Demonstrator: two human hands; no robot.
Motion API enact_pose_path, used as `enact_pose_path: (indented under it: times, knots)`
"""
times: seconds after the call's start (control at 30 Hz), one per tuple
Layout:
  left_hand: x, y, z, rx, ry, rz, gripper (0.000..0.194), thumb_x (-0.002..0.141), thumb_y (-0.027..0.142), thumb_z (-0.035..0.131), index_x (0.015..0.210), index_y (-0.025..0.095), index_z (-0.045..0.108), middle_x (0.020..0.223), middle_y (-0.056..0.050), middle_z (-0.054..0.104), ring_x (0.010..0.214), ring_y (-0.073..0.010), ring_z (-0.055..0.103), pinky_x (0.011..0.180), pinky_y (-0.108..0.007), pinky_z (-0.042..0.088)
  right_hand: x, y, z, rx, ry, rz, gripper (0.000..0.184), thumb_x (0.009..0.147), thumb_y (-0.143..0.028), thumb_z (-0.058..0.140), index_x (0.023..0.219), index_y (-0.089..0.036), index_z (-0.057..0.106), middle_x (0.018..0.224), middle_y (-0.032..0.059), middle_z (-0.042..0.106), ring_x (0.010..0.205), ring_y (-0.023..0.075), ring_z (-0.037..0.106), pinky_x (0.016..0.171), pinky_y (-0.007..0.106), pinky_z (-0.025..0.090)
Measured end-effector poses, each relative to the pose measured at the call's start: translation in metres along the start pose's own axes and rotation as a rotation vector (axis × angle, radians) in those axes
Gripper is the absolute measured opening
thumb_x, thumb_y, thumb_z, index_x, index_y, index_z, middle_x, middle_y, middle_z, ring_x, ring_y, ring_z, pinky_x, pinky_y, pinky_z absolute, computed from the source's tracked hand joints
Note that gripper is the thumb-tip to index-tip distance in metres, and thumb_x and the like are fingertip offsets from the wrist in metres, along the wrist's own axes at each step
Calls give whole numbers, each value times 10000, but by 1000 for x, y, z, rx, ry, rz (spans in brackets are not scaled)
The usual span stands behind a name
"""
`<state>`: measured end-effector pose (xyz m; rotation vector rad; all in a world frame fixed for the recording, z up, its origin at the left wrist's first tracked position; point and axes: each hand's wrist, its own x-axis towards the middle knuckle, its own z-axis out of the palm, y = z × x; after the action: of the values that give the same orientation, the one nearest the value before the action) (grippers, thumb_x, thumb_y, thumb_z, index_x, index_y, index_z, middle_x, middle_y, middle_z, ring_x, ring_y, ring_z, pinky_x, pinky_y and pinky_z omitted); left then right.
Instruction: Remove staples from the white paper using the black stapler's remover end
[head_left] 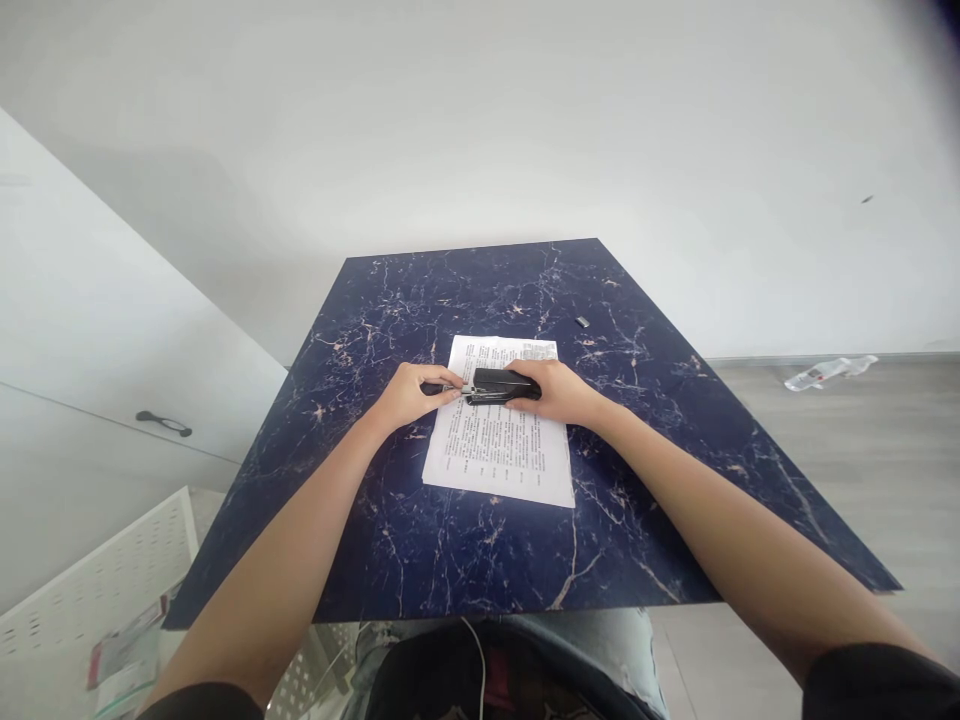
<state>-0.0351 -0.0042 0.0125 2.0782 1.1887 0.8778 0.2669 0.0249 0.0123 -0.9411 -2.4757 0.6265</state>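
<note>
A black stapler (501, 384) lies sideways over the printed sheets, and my right hand (553, 390) is closed around its right end. At the stapler's left end, my left hand (411, 395) pinches a black piece with a metal tip (433, 388). That metal tip meets the stapler; whether it is part of the stapler or a separate tool, I cannot tell. Beneath both hands are the white printed sheets (499, 460), stacked a little unevenly on the dark blue marbled table (375, 560).
A small grey metallic piece (582, 322) rests on the table beyond the sheets, to the right. White perforated basket (97, 560) stands low at left, beside a cabinet with a dark handle (163, 423). A clear plastic package (831, 373) lies on the floor at right.
</note>
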Motion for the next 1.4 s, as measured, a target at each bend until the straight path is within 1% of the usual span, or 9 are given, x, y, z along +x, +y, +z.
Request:
enact_pose_path:
  times: [0.37,0.47,0.57,0.7,0.8,0.97,1.2,1.3,1.4]
  knots:
    - [-1,-1,-4,34,-61,17,169,884,325,729,1024,312,823,1084,-41,806,1027,-246,758,1000,-458,588,0,0,1,6,6,3,287,859,-350,719,1122,-252,657,993,33,749,865,228,681,745,348,479]
    - [-3,-1,-12,35,-143,52,247,937,278,644,1128,305,797,1194,-50,780,1136,-254,728,1061,-482,551,-1,0,1,12,9,-2,300,855,-342,721,1135,-250,664,999,36,752,873,230,684,748,350,482]
    - [-4,-3,-18,13,-198,12,385,953,233,601,1319,292,705,1242,-66,764,1235,-265,688,1131,-519,495,0,-1,0,9,17,2,313,840,-328,729,1139,-254,673,995,33,756,868,230,687,752,355,483]
    - [-2,-7,-13,-55,-230,-54,431,932,196,627,1351,293,660,1181,-65,786,1186,-259,715,1077,-489,535,0,-3,1,37,15,7,299,821,-326,752,1107,-269,692,978,14,759,852,219,689,751,350,480]
    - [3,-5,1,-3,-183,-5,393,914,193,673,1294,295,673,1211,-63,769,1166,-257,711,1060,-475,523,0,-6,3,49,12,1,282,812,-320,766,1083,-276,701,963,3,759,846,210,688,759,349,479]
    - [11,6,25,268,-55,96,290,928,188,676,1206,273,669,1225,-78,722,1184,-288,630,1065,-530,422,2,-7,6,-12,19,20,277,812,-332,779,1071,-273,699,945,4,755,835,208,681,748,345,468]
    - [14,9,24,313,-21,87,258,912,192,689,1158,255,642,1234,-57,695,1149,-265,593,1013,-460,428,5,-15,4,-100,12,15,312,812,-343,797,1097,-257,701,943,20,762,834,224,685,766,349,467]
    - [15,5,23,326,85,27,196,971,274,621,1163,246,643,1256,-66,692,1156,-265,595,1034,-458,435,6,-25,8,-165,50,-31,380,848,-362,774,1195,-243,673,1011,54,766,904,258,696,897,417,469]
    - [14,1,25,475,186,-132,343,1011,398,553,1306,230,606,1409,-121,626,1280,-338,537,1069,-538,411,5,-32,12,-162,77,-3,284,881,-310,736,1149,-237,676,1041,66,764,926,258,697,891,413,483]
